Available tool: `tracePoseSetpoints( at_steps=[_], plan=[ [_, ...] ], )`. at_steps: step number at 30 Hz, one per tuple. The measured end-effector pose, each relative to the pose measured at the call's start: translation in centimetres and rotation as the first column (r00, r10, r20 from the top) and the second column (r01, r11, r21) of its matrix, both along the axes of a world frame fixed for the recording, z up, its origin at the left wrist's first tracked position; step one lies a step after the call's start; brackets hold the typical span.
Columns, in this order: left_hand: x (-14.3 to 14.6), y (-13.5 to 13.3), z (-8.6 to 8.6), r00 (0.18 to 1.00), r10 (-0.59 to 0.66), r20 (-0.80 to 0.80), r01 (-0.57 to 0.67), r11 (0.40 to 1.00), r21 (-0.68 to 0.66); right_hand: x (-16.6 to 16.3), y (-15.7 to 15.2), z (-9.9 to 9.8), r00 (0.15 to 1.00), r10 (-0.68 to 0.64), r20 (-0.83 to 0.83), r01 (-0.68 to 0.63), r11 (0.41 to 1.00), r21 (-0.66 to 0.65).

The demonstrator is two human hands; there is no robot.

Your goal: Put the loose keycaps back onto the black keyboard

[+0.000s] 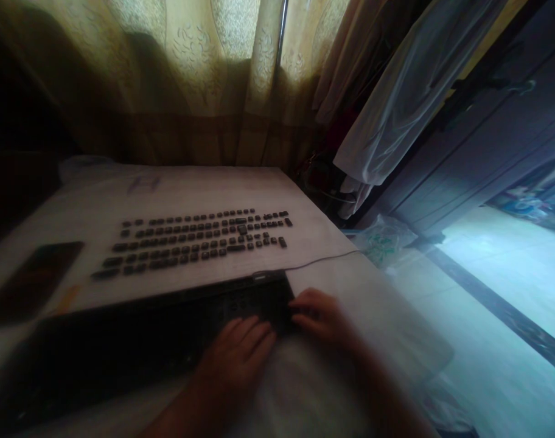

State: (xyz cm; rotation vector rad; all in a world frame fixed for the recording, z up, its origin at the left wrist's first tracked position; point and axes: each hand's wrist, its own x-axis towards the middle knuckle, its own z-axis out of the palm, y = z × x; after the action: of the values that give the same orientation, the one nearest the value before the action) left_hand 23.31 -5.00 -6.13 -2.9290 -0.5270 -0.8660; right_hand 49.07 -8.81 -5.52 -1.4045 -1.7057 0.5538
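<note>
The left hand [235, 356] lies flat and open on the black keyboard frame [136, 340]; the right hand [321, 316], fingers curled, touches its right end. Loose keycaps [195, 240] lie behind on the bench [323, 237].

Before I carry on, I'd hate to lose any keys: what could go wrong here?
The loose keycaps lie in rows just beyond the keyboard; sliding it forward could scatter them. The cable trails toward the table edge and might snag. The phone sits near the left edge, easily knocked.

Keyboard frame [136, 340] cut at left edge; keycaps [195, 240] blurred (legends unreadable)
</note>
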Motion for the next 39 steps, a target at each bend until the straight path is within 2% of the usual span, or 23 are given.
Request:
tracePoseSetpoints(
  at_steps=[5, 13, 17, 23, 33, 39],
  plan=[
    [-0.1, -0.1, -0.4, 1.0, 0.012, -0.018, -0.012, 1.0, -0.008, -0.5, -0.8, -0.3, 1.0, 0.024, 0.009, -0.024, 0.998, -0.066],
    [-0.1, -0.1, 0.0, 0.999, 0.003, -0.053, -0.003, 1.0, 0.001, -0.4, -0.9, 0.6, 0.997, 0.082, 0.012, -0.08, 0.99, -0.118],
    [0.2, -0.2, 0.5, 0.997, 0.006, -0.077, -0.007, 1.0, -0.006, -0.3, -0.8, 0.5, 0.994, 0.104, 0.013, -0.103, 0.989, -0.103],
    [1.8, -0.3, 1.4, 0.999, -0.032, -0.016, 0.032, 0.999, -0.027, -0.2, -0.7, 0.4, 0.994, 0.106, 0.005, -0.105, 0.988, -0.112],
    [2.8, -0.3, 0.6, 0.999, -0.031, -0.012, 0.03, 0.998, -0.059, -0.3, -0.7, 0.4, 0.994, 0.105, -0.009, -0.106, 0.987, -0.121],
    [3.1, -0.2, 1.1, 0.999, -0.029, -0.026, 0.027, 0.995, -0.096, -0.3, -0.7, 0.4, 0.993, 0.114, 0.007, -0.113, 0.99, -0.089]
  ],
)
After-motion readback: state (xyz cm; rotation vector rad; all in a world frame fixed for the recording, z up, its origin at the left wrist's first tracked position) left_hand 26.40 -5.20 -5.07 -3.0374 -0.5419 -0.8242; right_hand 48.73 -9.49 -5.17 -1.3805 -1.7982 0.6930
